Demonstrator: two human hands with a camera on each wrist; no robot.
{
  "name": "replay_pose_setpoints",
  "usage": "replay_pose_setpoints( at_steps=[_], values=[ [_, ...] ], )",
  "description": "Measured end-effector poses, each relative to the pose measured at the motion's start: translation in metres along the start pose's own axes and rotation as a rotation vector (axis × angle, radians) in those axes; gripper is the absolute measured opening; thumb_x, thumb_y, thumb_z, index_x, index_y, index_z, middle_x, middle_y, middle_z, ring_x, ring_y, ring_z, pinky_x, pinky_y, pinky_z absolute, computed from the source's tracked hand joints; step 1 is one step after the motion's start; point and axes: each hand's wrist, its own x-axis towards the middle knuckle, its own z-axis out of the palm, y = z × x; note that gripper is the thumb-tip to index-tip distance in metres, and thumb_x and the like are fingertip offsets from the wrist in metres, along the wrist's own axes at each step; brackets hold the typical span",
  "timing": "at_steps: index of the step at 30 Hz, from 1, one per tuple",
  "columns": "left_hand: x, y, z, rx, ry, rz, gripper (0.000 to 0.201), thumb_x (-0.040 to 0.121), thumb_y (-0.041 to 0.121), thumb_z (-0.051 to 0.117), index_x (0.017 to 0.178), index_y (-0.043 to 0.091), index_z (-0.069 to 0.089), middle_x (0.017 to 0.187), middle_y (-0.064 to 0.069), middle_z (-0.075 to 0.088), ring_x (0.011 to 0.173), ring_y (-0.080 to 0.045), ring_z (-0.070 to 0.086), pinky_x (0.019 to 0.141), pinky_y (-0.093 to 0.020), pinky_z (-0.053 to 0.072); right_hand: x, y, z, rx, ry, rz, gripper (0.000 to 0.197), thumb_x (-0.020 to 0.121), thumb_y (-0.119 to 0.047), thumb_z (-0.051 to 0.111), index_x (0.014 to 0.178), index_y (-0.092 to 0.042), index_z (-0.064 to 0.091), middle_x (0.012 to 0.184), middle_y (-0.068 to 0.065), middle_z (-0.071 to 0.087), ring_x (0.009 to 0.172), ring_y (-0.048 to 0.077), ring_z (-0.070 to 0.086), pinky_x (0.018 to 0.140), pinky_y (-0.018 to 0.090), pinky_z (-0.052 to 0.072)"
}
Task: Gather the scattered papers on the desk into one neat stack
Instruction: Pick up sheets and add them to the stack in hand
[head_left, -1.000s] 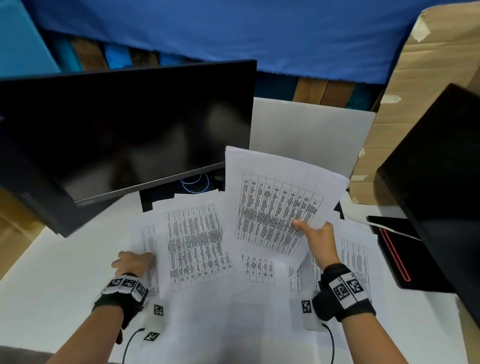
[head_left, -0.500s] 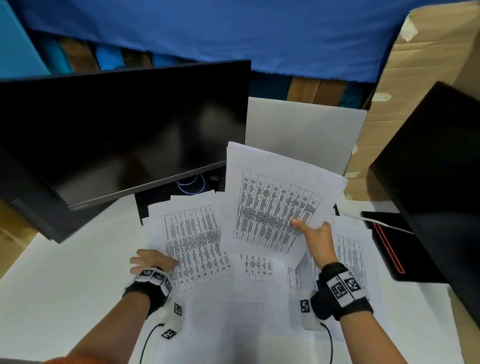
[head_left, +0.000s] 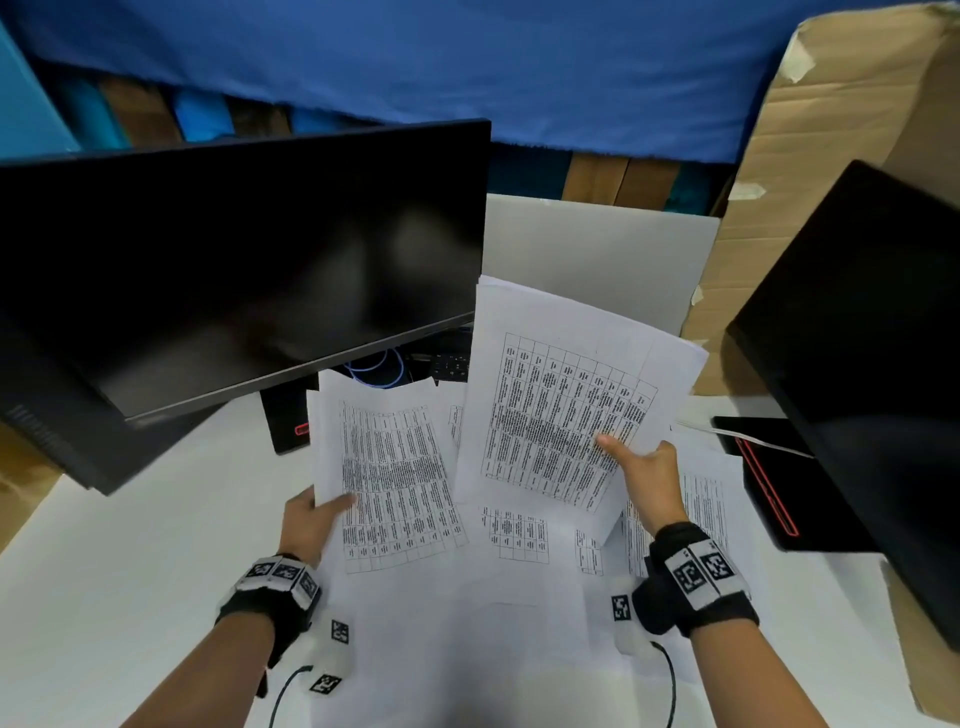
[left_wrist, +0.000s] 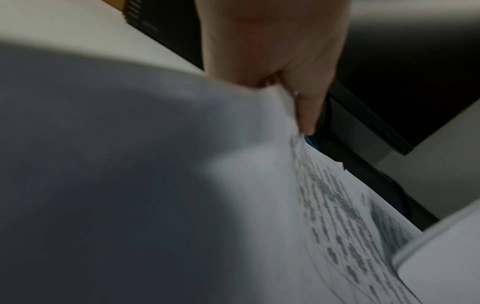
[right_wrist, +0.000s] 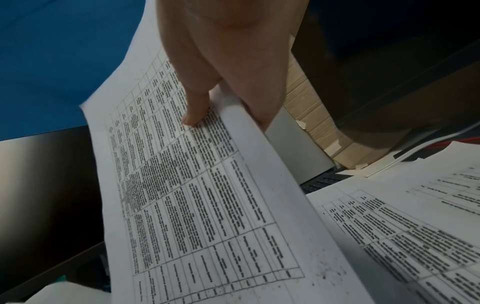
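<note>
Printed sheets with tables lie scattered over the white desk (head_left: 130, 545). My right hand (head_left: 641, 467) holds a raised bundle of sheets (head_left: 561, 405) above the desk, thumb on top; in the right wrist view the right hand (right_wrist: 223, 86) pinches that bundle (right_wrist: 197, 195) at its edge. My left hand (head_left: 317, 514) pinches the left edge of another printed sheet (head_left: 395, 467) and lifts it. The left wrist view shows the left hand (left_wrist: 280, 82) gripping that sheet's (left_wrist: 182, 164) bent edge. More loose sheets (head_left: 514, 535) lie flat beneath, between both hands.
A dark monitor (head_left: 234, 270) overhangs the desk's left rear, its stand (head_left: 288, 421) just behind the papers. A second black screen (head_left: 872, 364) and a red-trimmed black device (head_left: 763, 488) stand at the right. A cardboard box (head_left: 831, 156) and white board (head_left: 597, 260) rise behind.
My left hand moved right from the desk's left side, took the left sheet's edge and began lifting it. The right hand has kept its bundle raised in about the same place.
</note>
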Motion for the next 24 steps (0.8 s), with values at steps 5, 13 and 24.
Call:
replay_pose_setpoints(
  at_steps=[5,13,24],
  values=[
    [0.003,-0.007,-0.005,0.352,-0.127,-0.008,0.038,0.084,0.016,0.06,0.107,-0.014,0.052,0.088,-0.019,0.063,0.073,-0.028,0.059,0.064,-0.032,0.049,0.005,0.001,-0.001,-0.008,0.0,-0.014,0.068,0.081,-0.016,0.068,0.132,0.007,0.03,0.133,0.024,0.046,0.125,0.034,0.043,0.096,0.032,0.033],
    [-0.042,0.03,-0.033,0.304,0.036,0.598,0.019,0.093,0.009,0.041,0.079,0.007,0.053,0.05,0.003,0.045,0.043,0.002,0.049,0.047,-0.009,0.035,0.016,0.005,-0.01,-0.001,0.033,-0.053,0.061,0.078,-0.017,0.071,0.125,0.006,0.04,0.127,0.018,0.053,0.118,0.03,0.049,0.099,0.035,0.036],
    [-0.03,0.099,-0.052,0.468,0.21,0.872,0.025,0.09,-0.004,0.038,0.102,-0.01,0.059,0.054,-0.014,0.053,0.044,-0.021,0.041,0.051,-0.024,0.038,0.026,0.003,-0.014,-0.025,0.009,-0.158,0.048,0.08,-0.016,0.069,0.119,0.006,0.052,0.113,0.013,0.061,0.101,0.025,0.057,0.088,0.029,0.039]
  ],
)
